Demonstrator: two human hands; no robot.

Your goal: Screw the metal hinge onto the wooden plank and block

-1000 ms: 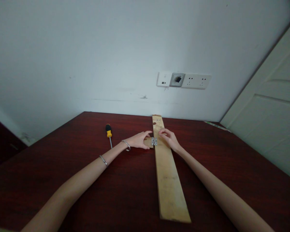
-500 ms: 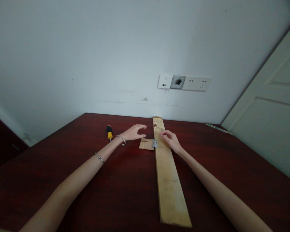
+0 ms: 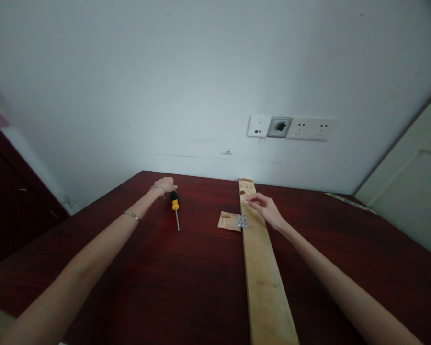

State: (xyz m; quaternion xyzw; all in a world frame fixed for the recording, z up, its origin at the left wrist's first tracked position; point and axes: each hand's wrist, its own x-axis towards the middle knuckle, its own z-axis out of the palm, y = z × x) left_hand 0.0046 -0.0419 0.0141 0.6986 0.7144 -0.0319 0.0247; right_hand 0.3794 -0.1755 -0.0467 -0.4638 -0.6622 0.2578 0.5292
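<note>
A long pale wooden plank (image 3: pixel 262 258) lies lengthwise on the dark red table (image 3: pixel 187 278). A small wooden piece (image 3: pixel 229 221) lies against its left side, joined by a small metal hinge (image 3: pixel 242 221). My right hand (image 3: pixel 265 207) rests on the plank just beyond the hinge, fingers stretched flat. My left hand (image 3: pixel 165 184) is far to the left, right at the black end of a yellow-handled screwdriver (image 3: pixel 175 206). Its fingers look curled, and nothing shows in them.
A white wall stands right behind the table, with a row of sockets and switches (image 3: pixel 290 128). A pale door (image 3: pixel 413 196) is at the right. A thin strip (image 3: pixel 348 201) lies at the table's far right edge. Dark furniture (image 3: pixel 10 191) stands at the left.
My left hand has let go of the small wooden piece and moved left to the screwdriver's handle. My right hand stays on the plank. My view has turned left.
</note>
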